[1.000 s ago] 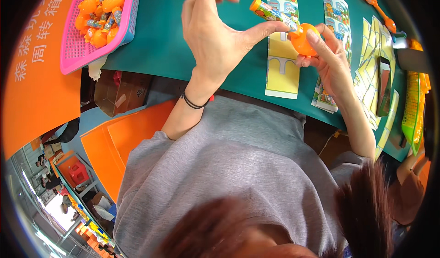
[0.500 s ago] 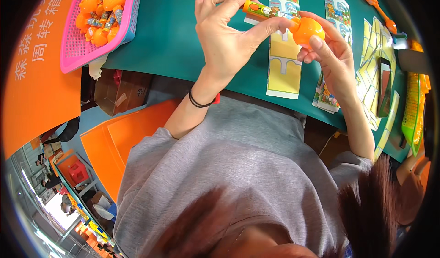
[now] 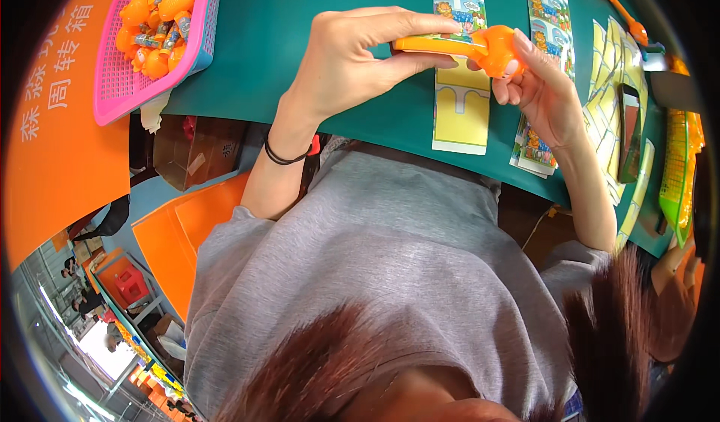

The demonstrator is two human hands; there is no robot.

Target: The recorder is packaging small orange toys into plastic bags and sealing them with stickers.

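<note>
Between my two hands is an orange plastic toy with a rounded head (image 3: pixel 497 51) and a straight handle (image 3: pixel 435 45). The thumb and fingers of my left hand (image 3: pixel 349 58) pinch the handle. Around the head curl the fingers of my right hand (image 3: pixel 546 88), the thumb on its upper side. Directly beneath lies a strip of printed stickers (image 3: pixel 460 126), part picture and part bare yellow backing. Another sticker strip (image 3: pixel 550 17) is by my right hand, with a small stack of stickers (image 3: pixel 534 156) below my right wrist.
A pink basket (image 3: pixel 112 85) of orange toys stands at the left of the green table (image 3: pixel 277 62). On the right are yellow backing sheets (image 3: pixel 600 115), a dark phone-like object (image 3: pixel 630 133), a green basket (image 3: pixel 673 175) and a long orange toy (image 3: pixel 619 6).
The toy's handle has turned, showing its plain orange side instead of the printed sticker. My left fingers have closed along the handle, and the head has rotated in my right hand.
</note>
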